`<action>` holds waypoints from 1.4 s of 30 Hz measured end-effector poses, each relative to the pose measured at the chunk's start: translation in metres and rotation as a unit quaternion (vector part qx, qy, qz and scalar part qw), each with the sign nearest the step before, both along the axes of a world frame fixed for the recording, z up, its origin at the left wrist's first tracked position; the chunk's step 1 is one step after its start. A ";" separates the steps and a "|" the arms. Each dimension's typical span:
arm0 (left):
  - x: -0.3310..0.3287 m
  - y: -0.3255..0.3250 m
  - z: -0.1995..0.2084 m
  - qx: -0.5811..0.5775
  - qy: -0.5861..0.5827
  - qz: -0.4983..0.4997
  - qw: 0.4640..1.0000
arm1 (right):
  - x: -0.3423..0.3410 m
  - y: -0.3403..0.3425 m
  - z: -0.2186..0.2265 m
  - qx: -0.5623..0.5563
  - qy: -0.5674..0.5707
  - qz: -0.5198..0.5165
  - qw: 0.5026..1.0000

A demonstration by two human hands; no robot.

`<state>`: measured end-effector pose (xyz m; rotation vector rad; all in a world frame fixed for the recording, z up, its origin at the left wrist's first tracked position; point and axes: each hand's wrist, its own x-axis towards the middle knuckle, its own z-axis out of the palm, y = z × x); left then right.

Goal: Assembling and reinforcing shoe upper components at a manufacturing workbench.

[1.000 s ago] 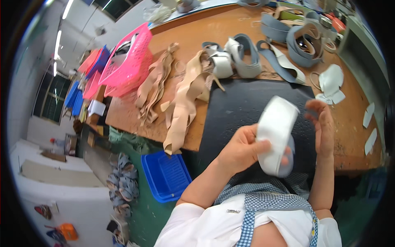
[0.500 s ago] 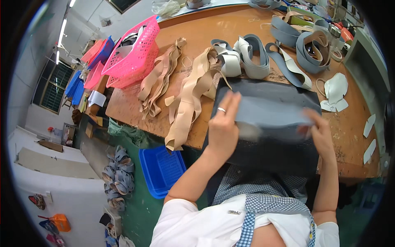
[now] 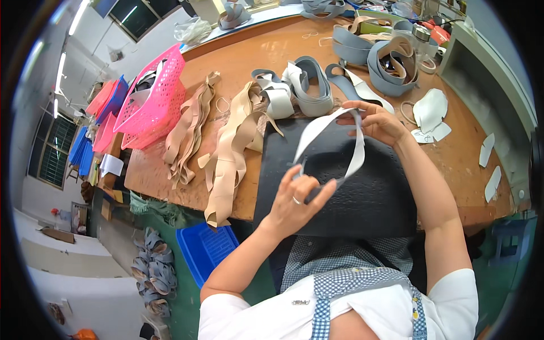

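Observation:
Above a black mat (image 3: 362,209), a strip loop (image 3: 314,131), pale inside with grey at its edges, is held between my two hands. My right hand (image 3: 378,123) grips its far right end, fingers curled round it. At the near left end is my left hand (image 3: 296,201), a ring on one finger; its thumb and fingertips hold the strip's edge. Just beyond the mat stand rolled grey-and-white strips (image 3: 313,106). Left of the mat lie wavy tan strips (image 3: 228,164).
A pink basket (image 3: 153,122) stands at the table's left. A blue basket (image 3: 198,269) sits below the front edge. White cut pieces (image 3: 430,110) lie on the right, beside a grey-green panel (image 3: 481,85). Coiled grey strips (image 3: 391,85) and a jar (image 3: 420,37) stand at the back right.
The strip, blurred and stretched flat across the mat before, is now an upright loop. My right hand has moved away from me and left; my left hand has come nearer. The view has shifted.

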<state>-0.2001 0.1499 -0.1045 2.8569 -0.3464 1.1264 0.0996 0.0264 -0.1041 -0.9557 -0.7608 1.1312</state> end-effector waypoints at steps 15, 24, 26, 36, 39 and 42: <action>0.065 -0.002 0.030 -0.172 -0.054 0.112 0.977 | -0.053 0.001 0.018 -0.132 -0.070 0.003 0.989; 0.075 0.088 0.025 -0.676 0.342 -0.032 0.652 | -0.034 -0.009 0.023 -0.200 -0.144 -0.021 0.969; 0.084 0.087 0.024 -0.692 0.330 -0.041 0.640 | -0.026 -0.007 0.004 -0.153 -0.161 -0.086 0.971; 0.074 0.080 0.000 -0.504 0.322 0.202 0.776 | -0.028 0.010 0.003 -0.131 -0.098 -0.071 0.984; 0.074 0.085 -0.010 -0.788 0.248 -0.047 0.562 | -0.028 0.011 -0.002 -0.138 -0.069 -0.096 0.983; 0.076 0.084 -0.009 -0.834 0.257 -0.136 0.469 | -0.021 0.014 -0.013 -0.126 0.006 -0.125 0.984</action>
